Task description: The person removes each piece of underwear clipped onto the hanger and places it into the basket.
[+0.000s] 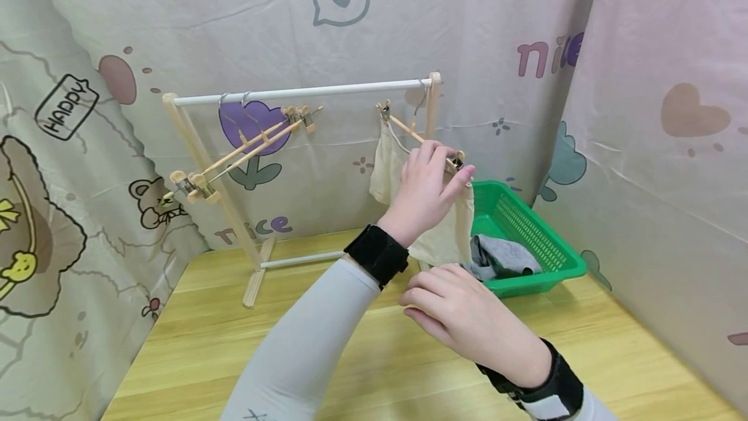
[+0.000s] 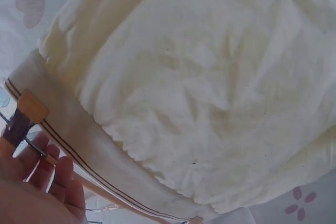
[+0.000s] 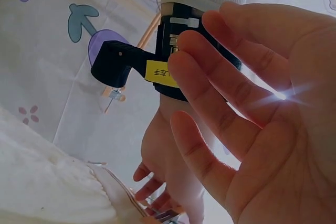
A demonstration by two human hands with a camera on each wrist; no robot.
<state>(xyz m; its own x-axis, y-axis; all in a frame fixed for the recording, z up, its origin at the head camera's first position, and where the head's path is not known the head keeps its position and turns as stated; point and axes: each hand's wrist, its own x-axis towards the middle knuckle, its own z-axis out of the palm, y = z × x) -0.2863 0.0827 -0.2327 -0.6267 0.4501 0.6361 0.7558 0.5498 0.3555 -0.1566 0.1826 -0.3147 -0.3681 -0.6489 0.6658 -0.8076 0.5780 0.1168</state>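
Note:
A cream cloth (image 1: 390,164) (image 2: 210,87) hangs from a wooden clip hanger (image 1: 407,130) at the right end of a small drying rack's white rod (image 1: 304,91). My left hand (image 1: 454,173) (image 2: 42,177) is raised to the hanger's near end and pinches its wooden clip (image 1: 458,161) (image 2: 29,109), which sits on the cloth's striped hem. My right hand (image 1: 435,291) (image 3: 220,77) hovers lower, just under the cloth's bottom edge, palm open, fingers straight, holding nothing. The left thumb is hidden.
Two empty clip hangers (image 1: 251,145) hang at the rod's left end. A green basket (image 1: 569,265) with a grey garment (image 1: 505,255) stands at the right behind the cloth. Printed curtains (image 1: 666,148) close in the wooden table (image 1: 234,343) on three sides.

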